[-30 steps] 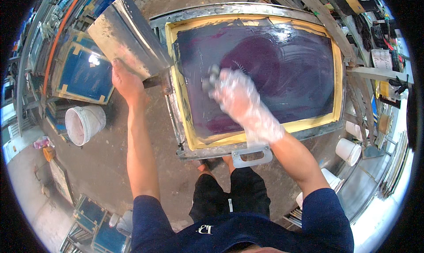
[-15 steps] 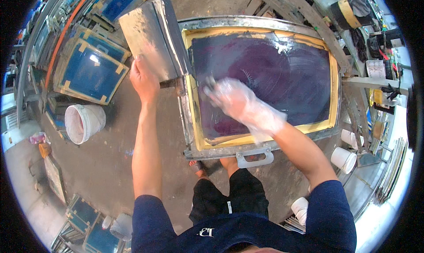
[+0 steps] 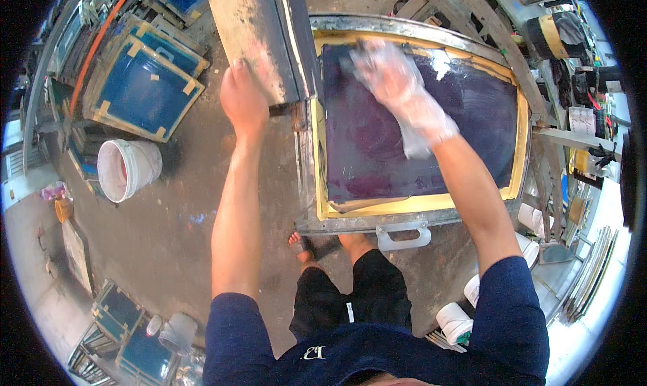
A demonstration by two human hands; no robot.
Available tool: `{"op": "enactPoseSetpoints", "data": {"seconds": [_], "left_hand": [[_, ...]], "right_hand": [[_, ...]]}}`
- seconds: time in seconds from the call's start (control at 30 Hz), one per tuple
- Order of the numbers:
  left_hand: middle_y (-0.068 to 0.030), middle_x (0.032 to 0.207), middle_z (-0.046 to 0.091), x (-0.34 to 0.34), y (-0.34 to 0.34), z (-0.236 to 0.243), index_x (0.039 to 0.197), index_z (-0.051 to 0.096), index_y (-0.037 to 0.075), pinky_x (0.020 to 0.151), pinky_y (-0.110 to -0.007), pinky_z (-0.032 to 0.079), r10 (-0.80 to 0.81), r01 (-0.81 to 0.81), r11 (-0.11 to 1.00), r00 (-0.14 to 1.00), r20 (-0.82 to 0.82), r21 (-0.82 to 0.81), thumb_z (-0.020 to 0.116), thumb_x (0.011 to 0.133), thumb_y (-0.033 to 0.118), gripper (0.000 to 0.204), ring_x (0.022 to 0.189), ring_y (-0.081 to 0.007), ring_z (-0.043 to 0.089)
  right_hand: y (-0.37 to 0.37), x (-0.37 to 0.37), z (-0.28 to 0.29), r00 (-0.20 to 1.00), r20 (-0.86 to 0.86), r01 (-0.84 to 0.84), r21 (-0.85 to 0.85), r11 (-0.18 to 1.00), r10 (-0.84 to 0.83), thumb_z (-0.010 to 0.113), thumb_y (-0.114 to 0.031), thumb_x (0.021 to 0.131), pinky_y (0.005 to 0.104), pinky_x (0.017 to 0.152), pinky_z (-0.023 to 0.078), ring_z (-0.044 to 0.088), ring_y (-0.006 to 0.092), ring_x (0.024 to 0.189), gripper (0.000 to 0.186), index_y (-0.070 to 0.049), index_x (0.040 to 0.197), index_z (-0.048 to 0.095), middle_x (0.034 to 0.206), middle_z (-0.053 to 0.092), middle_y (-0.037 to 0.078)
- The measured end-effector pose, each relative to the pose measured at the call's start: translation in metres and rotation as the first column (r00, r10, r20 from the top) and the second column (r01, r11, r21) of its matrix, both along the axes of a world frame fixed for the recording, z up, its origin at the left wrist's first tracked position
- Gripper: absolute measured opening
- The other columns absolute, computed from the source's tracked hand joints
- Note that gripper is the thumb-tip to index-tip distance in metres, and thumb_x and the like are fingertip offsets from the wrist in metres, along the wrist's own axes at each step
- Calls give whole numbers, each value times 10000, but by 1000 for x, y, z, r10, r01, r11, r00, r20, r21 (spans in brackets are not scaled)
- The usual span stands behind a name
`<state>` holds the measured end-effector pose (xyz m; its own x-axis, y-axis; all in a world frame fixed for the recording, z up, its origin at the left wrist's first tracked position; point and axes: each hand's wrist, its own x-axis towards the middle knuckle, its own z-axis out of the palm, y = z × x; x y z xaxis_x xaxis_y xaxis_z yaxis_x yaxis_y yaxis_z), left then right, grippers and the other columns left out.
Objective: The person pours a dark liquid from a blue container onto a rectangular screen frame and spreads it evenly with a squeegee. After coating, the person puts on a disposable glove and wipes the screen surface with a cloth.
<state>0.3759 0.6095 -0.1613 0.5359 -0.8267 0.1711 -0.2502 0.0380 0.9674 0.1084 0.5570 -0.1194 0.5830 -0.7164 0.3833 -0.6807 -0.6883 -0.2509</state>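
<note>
My left hand (image 3: 244, 96) grips a stained beige and dark board-like piece (image 3: 251, 39) by its near edge, raised beside the upper left of a framed screen. The screen (image 3: 418, 184) has a metal frame (image 3: 350, 228) with a clear handle (image 3: 403, 236), yellow taped borders and a dark purple-black, smeared coating. My right hand (image 3: 387, 73), in a crinkled clear plastic glove, is on the upper left part of that coating, fingers closed round something small and dark, too blurred to make out.
Taped blue screens (image 3: 145, 89) are stacked at the left above a white bucket (image 3: 118, 177). More blue screens (image 3: 116, 305) lie lower left. Wooden beams (image 3: 512, 66), a cluttered rack (image 3: 573, 89) and white buckets (image 3: 453, 322) line the right side.
My right hand has swept upward across the coating toward the screen's far edge. My left hand and the piece it holds have shifted up and to the right.
</note>
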Motion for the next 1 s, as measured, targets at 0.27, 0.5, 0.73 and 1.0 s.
{"op": "enactPoseSetpoints", "data": {"seconds": [0.27,0.5,0.73,1.0], "left_hand": [[7,618,437,-9,-2,14,749,517,24,561,-318,350,16,-16,1000,1000,-14,17,431,1031,415,489,620,-108,395],[65,687,475,-9,-9,9,809,581,50,548,-267,333,25,-25,1000,999,-20,9,456,1036,409,443,638,-64,403],[9,792,558,-3,-4,5,945,610,-2,664,-282,403,-8,8,1000,1000,-30,3,425,1044,391,446,747,-105,476],[-49,924,625,-11,-9,10,1077,620,-49,749,-294,433,30,-30,998,1000,-3,47,415,1049,381,478,829,-146,519]], "right_hand": [[54,35,-70,889,456,-176,394,902,-26,495,-230,917,410,762,541,644,339,815,252,-67,922,687,840,661,137],[189,7,-43,897,403,-394,537,746,184,588,-262,822,453,760,500,609,384,866,220,-48,869,611,905,612,153],[188,-201,1,898,-436,283,475,834,-56,512,-234,960,404,765,535,642,275,843,196,-89,1032,623,950,635,100],[204,-149,-17,853,15,489,325,810,-521,504,-241,951,490,689,510,632,346,791,251,-51,882,651,850,630,180]]}}
